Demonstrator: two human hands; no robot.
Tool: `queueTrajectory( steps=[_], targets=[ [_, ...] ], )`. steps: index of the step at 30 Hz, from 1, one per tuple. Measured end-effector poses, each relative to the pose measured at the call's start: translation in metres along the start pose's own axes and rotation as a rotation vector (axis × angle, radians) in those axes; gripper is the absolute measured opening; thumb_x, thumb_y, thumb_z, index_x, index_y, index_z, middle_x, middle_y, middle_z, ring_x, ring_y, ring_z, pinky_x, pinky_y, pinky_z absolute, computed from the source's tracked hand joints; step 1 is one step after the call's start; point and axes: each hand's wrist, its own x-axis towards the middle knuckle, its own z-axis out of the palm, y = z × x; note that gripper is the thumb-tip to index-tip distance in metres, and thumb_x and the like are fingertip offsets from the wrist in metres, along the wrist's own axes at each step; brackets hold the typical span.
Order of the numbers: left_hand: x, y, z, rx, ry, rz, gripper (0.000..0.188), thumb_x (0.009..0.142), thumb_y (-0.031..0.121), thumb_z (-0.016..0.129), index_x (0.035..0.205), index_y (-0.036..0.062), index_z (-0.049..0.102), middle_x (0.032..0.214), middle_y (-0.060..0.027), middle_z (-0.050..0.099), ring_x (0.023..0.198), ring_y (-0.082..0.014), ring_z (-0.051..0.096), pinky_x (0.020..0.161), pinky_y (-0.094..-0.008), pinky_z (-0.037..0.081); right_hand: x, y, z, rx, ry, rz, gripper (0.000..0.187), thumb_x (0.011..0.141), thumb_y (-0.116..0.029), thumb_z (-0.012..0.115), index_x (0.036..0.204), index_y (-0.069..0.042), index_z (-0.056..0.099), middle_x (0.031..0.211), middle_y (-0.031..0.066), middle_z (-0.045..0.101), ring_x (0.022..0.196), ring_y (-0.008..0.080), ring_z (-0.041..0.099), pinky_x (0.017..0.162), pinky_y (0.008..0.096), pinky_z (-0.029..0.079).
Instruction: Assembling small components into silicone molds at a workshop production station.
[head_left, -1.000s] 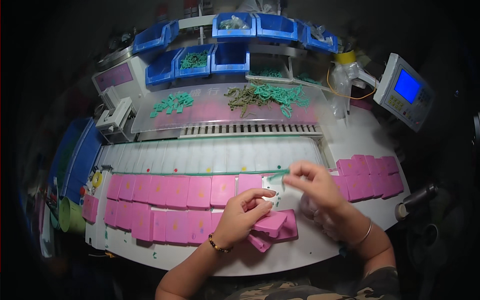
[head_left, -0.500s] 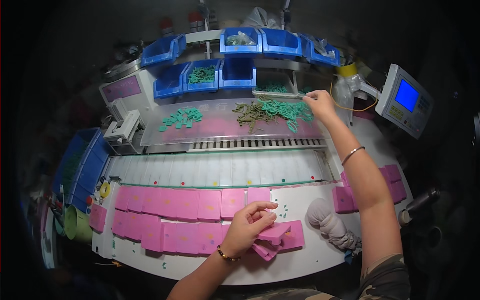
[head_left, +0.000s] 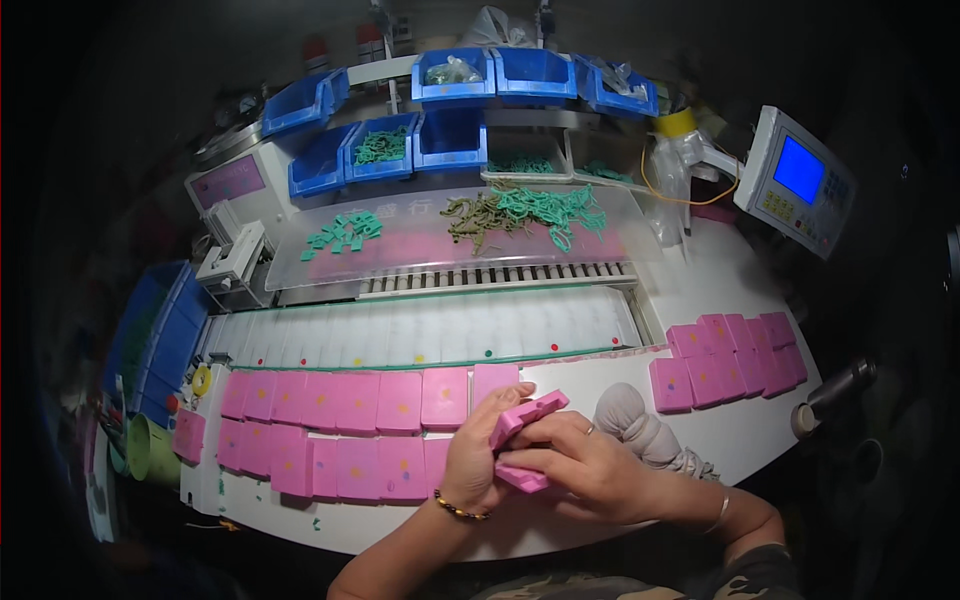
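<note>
A pink split rubber mould is held in front of me above the near edge of the table, its two halves spread apart. My left hand is closed round its left side, thumb and palm against the pink rubber. My right hand is at the mould from the right, its fingers bent in between the halves and touching them. Those fingers partly hide the inside of the mould, so I cannot see whether a small piece lies there. Rows of similar pink moulds lie left of my hands.
More pink moulds lie at the right, beyond a bundled grey cloth. Green pieces and a tangle of green strands rest on a clear sheet. Blue bins stand behind; a screened control box is far right.
My right hand has come back from the green strands to the mould in my left hand. The mould has been raised and tilted. The whole view has shifted slightly.
</note>
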Motion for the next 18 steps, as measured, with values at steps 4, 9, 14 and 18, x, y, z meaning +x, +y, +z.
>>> queueTrajectory(
  steps=[4, 9, 14, 18],
  targets=[
    [-0.006, -0.009, 0.011, 0.023, -0.063, -0.015, 0.054, 0.103, 0.044, 0.036, 0.130, -0.0012, 0.046, 0.119, -0.0148, 0.059, 0.110, -0.0236, 0.060, 0.097, -0.0359, 0.049, -0.009, 0.011, -0.005, -0.027, 0.061, 0.016, 0.052, 0.062, 0.006, 0.061, 0.114, -0.003, 0.064, 0.113, 0.0137, 0.060, 0.106, 0.0331, 0.058, 0.096, 0.0417, 0.045],
    [-0.004, 0.003, 0.014, 0.171, -0.133, -0.020, 0.064, 0.098, 0.057, 0.039, 0.130, 0.0021, 0.048, 0.113, -0.0129, 0.061, 0.106, -0.0230, 0.061, 0.097, -0.0399, 0.049, -0.004, 0.023, -0.002, -0.078, 0.259, 0.001, 0.045, 0.068, 0.007, 0.063, 0.112, -0.004, 0.068, 0.110, 0.0151, 0.069, 0.108, 0.0334, 0.063, 0.096, 0.0408, 0.048],
    [0.010, 0.014, 0.003, 0.040, -0.021, -0.089, 0.065, 0.096, 0.064, 0.036, 0.114, 0.0032, 0.053, 0.097, -0.0132, 0.064, 0.085, -0.0211, 0.065, 0.077, -0.0374, 0.056, -0.016, 0.003, 0.035, -0.433, 0.190, -0.131, 0.038, 0.079, -0.006, 0.061, 0.117, -0.001, 0.065, 0.120, 0.0138, 0.065, 0.114, 0.0303, 0.061, 0.099, 0.0404, 0.048],
    [0.009, 0.016, 0.009, -0.114, -0.111, -0.034, 0.070, 0.096, 0.067, 0.028, 0.109, 0.0030, 0.053, 0.092, -0.0136, 0.063, 0.076, -0.0210, 0.063, 0.068, -0.0359, 0.055, -0.034, 0.000, 0.030, -0.583, 0.033, -0.207, 0.043, 0.089, -0.015, 0.054, 0.130, -0.002, 0.056, 0.136, 0.0142, 0.054, 0.130, 0.0252, 0.049, 0.110, 0.0430, 0.035]
  ],
)
